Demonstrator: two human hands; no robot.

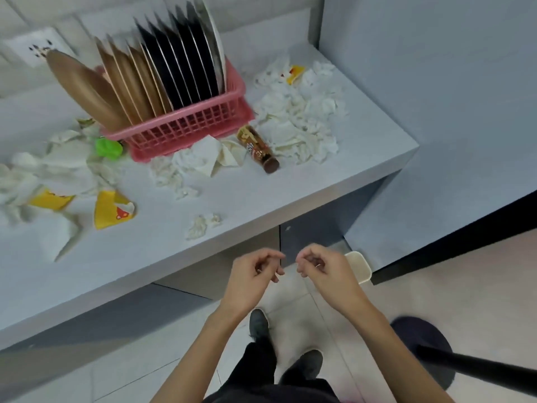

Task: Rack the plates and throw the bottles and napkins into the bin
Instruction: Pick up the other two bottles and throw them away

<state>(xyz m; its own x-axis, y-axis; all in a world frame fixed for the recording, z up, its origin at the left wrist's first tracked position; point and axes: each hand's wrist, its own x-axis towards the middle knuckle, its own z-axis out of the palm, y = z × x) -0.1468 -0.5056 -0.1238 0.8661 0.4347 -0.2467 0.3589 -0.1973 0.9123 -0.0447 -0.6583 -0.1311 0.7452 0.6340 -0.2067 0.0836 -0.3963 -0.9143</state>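
Where the bottle (pixel 258 149) lies, label unreadable, pink rack (pixel 189 129) just beside

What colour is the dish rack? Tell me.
Pink: the rack shows best in the head view.

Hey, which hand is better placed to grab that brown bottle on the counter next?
Probably the left hand: the brown bottle lies almost straight ahead of it, while the right hand sits further right, by the bin. Both hold nothing.
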